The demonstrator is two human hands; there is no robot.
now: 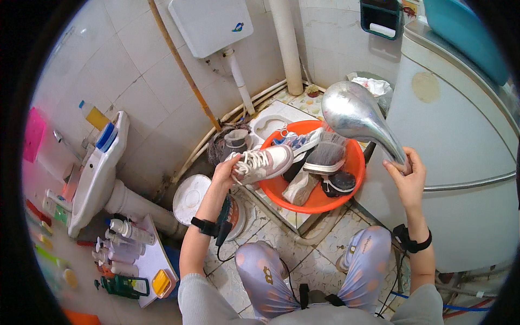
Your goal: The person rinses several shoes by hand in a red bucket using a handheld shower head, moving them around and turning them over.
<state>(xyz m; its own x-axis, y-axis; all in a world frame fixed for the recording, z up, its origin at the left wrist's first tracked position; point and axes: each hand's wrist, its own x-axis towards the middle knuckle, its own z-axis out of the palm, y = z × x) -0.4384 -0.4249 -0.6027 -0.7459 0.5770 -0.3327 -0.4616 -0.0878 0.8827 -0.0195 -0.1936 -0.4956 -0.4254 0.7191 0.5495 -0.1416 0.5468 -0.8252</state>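
My left hand grips a white and pink lace-up sneaker by its heel end, toe pointing right, at the left rim of an orange plastic basin. In my right hand is the handle of a silver shower head, tilted over the basin. Fine streams of water fall from it onto a dark grey shoe. Around that shoe in the basin lie a blue and white sneaker, a beige shoe and a black shoe.
The basin stands on a raised tiled squat-toilet platform. Behind my left hand are a grey shoe and a mop head. A lidded bucket stands left, near a washbasin. At right are a white appliance and the metal shower hose.
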